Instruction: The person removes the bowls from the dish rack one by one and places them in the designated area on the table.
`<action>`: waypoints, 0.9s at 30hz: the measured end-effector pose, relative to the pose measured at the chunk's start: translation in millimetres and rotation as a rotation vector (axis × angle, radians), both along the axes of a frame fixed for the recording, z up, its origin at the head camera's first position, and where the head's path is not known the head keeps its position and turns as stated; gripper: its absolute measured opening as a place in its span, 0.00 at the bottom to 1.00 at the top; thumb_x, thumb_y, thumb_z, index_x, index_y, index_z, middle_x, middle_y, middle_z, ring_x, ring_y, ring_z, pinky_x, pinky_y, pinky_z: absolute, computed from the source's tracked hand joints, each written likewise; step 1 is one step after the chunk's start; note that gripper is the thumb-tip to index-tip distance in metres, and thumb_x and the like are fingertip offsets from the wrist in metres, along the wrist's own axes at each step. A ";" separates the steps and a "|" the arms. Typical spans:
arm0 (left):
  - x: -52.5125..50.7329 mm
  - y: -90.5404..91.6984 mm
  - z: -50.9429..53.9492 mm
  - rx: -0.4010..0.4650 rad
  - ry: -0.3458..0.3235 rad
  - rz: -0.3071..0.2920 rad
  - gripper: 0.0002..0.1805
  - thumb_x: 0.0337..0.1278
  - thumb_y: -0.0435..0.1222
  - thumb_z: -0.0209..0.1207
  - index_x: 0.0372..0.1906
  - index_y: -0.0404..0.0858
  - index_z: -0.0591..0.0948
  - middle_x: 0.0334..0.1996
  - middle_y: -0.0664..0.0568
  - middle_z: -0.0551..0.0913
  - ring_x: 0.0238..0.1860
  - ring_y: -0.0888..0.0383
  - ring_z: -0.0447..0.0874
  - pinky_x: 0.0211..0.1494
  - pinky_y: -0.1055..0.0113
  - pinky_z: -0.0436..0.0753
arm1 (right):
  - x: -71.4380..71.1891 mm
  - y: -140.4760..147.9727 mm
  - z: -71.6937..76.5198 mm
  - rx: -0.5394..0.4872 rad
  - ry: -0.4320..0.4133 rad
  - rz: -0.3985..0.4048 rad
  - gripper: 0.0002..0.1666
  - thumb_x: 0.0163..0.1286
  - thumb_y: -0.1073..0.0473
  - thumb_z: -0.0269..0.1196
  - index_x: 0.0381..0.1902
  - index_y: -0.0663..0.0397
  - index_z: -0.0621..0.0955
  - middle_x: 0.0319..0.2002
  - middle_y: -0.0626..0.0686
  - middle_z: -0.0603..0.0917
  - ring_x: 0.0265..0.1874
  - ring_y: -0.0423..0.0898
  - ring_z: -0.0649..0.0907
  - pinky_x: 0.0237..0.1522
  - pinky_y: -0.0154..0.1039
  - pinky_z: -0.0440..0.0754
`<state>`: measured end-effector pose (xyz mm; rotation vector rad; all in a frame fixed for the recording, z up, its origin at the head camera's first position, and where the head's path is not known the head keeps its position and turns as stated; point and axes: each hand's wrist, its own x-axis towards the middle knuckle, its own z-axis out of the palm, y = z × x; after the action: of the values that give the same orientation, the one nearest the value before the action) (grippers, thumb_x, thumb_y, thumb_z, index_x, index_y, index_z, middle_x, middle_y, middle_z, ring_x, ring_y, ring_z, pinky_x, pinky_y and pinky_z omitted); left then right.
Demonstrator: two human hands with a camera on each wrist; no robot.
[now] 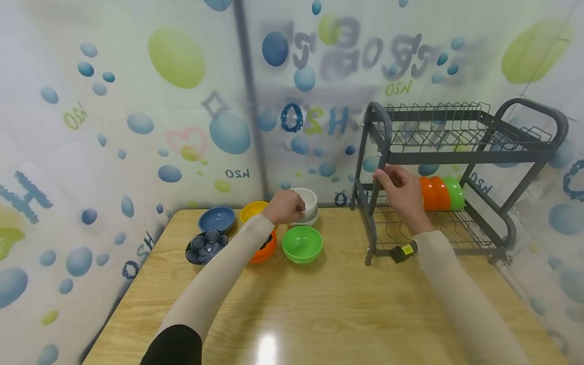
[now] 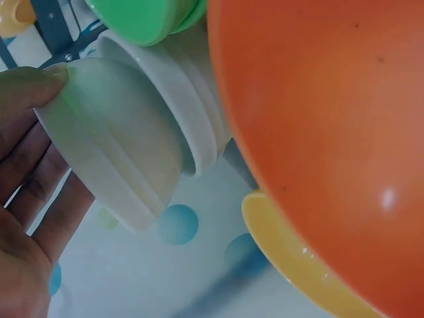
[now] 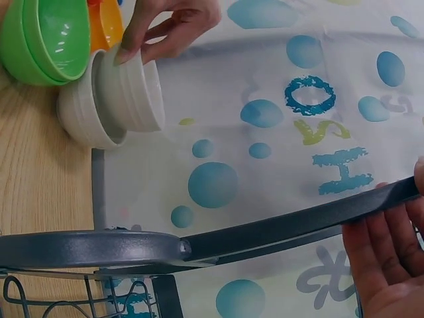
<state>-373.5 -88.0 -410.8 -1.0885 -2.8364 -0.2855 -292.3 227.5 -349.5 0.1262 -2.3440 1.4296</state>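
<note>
My left hand (image 1: 286, 206) pinches the rim of a white bowl (image 2: 109, 142) between thumb and fingers. That bowl is tilted and partly lifted out of a second white bowl (image 3: 79, 109), which stands on the table. At the right, my right hand (image 1: 401, 191) holds the front upright of a dark two-tier dish rack (image 1: 461, 157), thumb on one side and fingers on the other. Two orange bowls (image 1: 434, 193) and a green bowl (image 1: 453, 193) stand on edge on the lower tier, just right of this hand.
Stacked green bowls (image 1: 302, 243) sit before the white ones. Orange bowls (image 1: 263, 253), a yellow bowl (image 1: 252, 209), a blue bowl (image 1: 216, 219) and a dark patterned bowl (image 1: 206, 247) stand to the left on the wooden table (image 1: 319, 314). A patterned curtain (image 1: 191, 126) hangs behind.
</note>
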 end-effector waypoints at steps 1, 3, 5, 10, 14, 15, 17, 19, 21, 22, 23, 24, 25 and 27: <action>-0.8 0.7 -0.6 -0.006 0.002 -0.001 0.04 0.59 0.37 0.69 0.36 0.43 0.93 0.34 0.55 0.92 0.33 0.59 0.83 0.40 0.66 0.82 | -0.3 -0.3 -0.2 -0.002 0.003 0.000 0.32 0.74 0.32 0.57 0.55 0.53 0.83 0.48 0.53 0.87 0.44 0.44 0.80 0.50 0.33 0.76; -2.0 2.0 -1.3 -0.022 0.009 -0.005 0.04 0.59 0.38 0.70 0.35 0.42 0.92 0.33 0.54 0.92 0.33 0.58 0.83 0.39 0.65 0.82 | -1.1 -0.9 -0.7 -0.013 0.009 0.003 0.32 0.74 0.32 0.57 0.54 0.53 0.83 0.47 0.50 0.88 0.43 0.43 0.80 0.49 0.32 0.76; -2.9 3.6 -2.3 -0.041 0.015 -0.011 0.04 0.59 0.38 0.70 0.35 0.42 0.92 0.33 0.54 0.92 0.32 0.58 0.83 0.39 0.66 0.82 | -1.7 -1.4 -0.7 -0.023 0.015 0.008 0.32 0.73 0.32 0.58 0.54 0.53 0.83 0.46 0.47 0.88 0.43 0.42 0.80 0.49 0.31 0.76; -5.4 7.3 -7.4 -0.075 0.043 -0.035 0.04 0.59 0.38 0.70 0.32 0.43 0.92 0.31 0.55 0.90 0.30 0.59 0.81 0.36 0.67 0.81 | -2.6 -2.3 0.2 -0.038 0.015 0.008 0.31 0.73 0.33 0.59 0.53 0.52 0.84 0.45 0.45 0.88 0.43 0.42 0.79 0.49 0.30 0.76; -3.8 9.1 -9.6 -0.083 0.040 -0.021 0.04 0.59 0.37 0.70 0.33 0.42 0.92 0.31 0.55 0.91 0.29 0.60 0.81 0.36 0.67 0.82 | -2.9 -3.3 0.1 -0.041 0.005 0.002 0.31 0.73 0.32 0.59 0.53 0.52 0.84 0.47 0.51 0.88 0.43 0.43 0.80 0.49 0.32 0.76; -3.5 9.3 -10.4 -0.086 0.039 -0.017 0.04 0.59 0.37 0.70 0.34 0.42 0.92 0.31 0.55 0.91 0.29 0.60 0.81 0.36 0.67 0.82 | -2.7 -3.3 0.1 -0.041 0.000 0.002 0.31 0.73 0.32 0.59 0.53 0.52 0.83 0.47 0.52 0.88 0.43 0.43 0.80 0.49 0.32 0.77; -2.7 9.5 -11.7 -0.091 0.036 -0.014 0.03 0.59 0.37 0.70 0.34 0.42 0.92 0.31 0.55 0.91 0.29 0.60 0.81 0.38 0.66 0.83 | -1.9 -3.2 0.2 -0.042 -0.012 0.003 0.31 0.73 0.33 0.59 0.54 0.51 0.83 0.48 0.53 0.88 0.44 0.43 0.81 0.50 0.32 0.77; -2.0 9.8 -13.1 -0.092 0.034 -0.014 0.03 0.59 0.36 0.70 0.34 0.41 0.92 0.31 0.54 0.91 0.29 0.60 0.82 0.38 0.66 0.83 | -1.0 -3.0 0.3 -0.044 -0.021 0.003 0.30 0.73 0.33 0.59 0.54 0.51 0.83 0.49 0.53 0.88 0.44 0.43 0.82 0.51 0.33 0.77; -1.5 10.2 -14.2 -0.089 0.034 -0.019 0.03 0.58 0.36 0.70 0.33 0.41 0.92 0.31 0.54 0.91 0.29 0.59 0.82 0.38 0.65 0.84 | -0.3 -2.7 0.3 -0.048 -0.027 0.003 0.30 0.73 0.33 0.59 0.54 0.51 0.83 0.49 0.52 0.88 0.44 0.42 0.82 0.51 0.32 0.77; -1.2 10.2 -14.7 -0.088 0.032 -0.019 0.03 0.58 0.36 0.71 0.33 0.41 0.92 0.31 0.54 0.91 0.29 0.59 0.82 0.38 0.64 0.84 | 0.0 -2.5 0.3 -0.051 -0.028 0.003 0.30 0.73 0.33 0.59 0.54 0.51 0.83 0.49 0.51 0.88 0.44 0.42 0.82 0.51 0.32 0.77; -1.1 10.3 -15.2 -0.088 0.031 -0.017 0.03 0.58 0.37 0.71 0.32 0.42 0.92 0.31 0.54 0.91 0.29 0.59 0.82 0.38 0.64 0.84 | 0.2 -2.3 0.3 -0.052 -0.026 0.004 0.30 0.74 0.33 0.59 0.54 0.51 0.82 0.48 0.51 0.88 0.44 0.42 0.82 0.52 0.32 0.77; -1.2 10.4 -15.7 -0.091 0.029 -0.016 0.03 0.58 0.37 0.71 0.33 0.42 0.92 0.31 0.54 0.91 0.29 0.59 0.82 0.39 0.64 0.84 | 0.3 -2.1 0.2 -0.056 -0.025 0.005 0.30 0.74 0.33 0.59 0.54 0.51 0.83 0.48 0.51 0.88 0.44 0.42 0.82 0.52 0.32 0.77; -1.2 10.5 -16.1 -0.092 0.025 -0.014 0.04 0.58 0.37 0.71 0.33 0.42 0.92 0.31 0.54 0.91 0.29 0.59 0.82 0.39 0.64 0.84 | 0.5 -1.8 0.2 -0.058 -0.024 0.006 0.30 0.74 0.33 0.59 0.54 0.51 0.83 0.48 0.51 0.88 0.44 0.42 0.82 0.52 0.32 0.78; -1.6 10.6 -16.7 -0.097 0.014 -0.011 0.04 0.59 0.38 0.71 0.34 0.42 0.92 0.32 0.54 0.91 0.30 0.59 0.83 0.40 0.64 0.84 | 0.7 -1.1 0.0 -0.057 -0.020 0.007 0.30 0.74 0.33 0.59 0.54 0.51 0.83 0.48 0.51 0.88 0.44 0.41 0.81 0.52 0.33 0.77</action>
<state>-375.1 -77.3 -427.5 -1.1196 -2.8591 -0.1418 -291.6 226.3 -349.5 0.1050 -2.3181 1.5067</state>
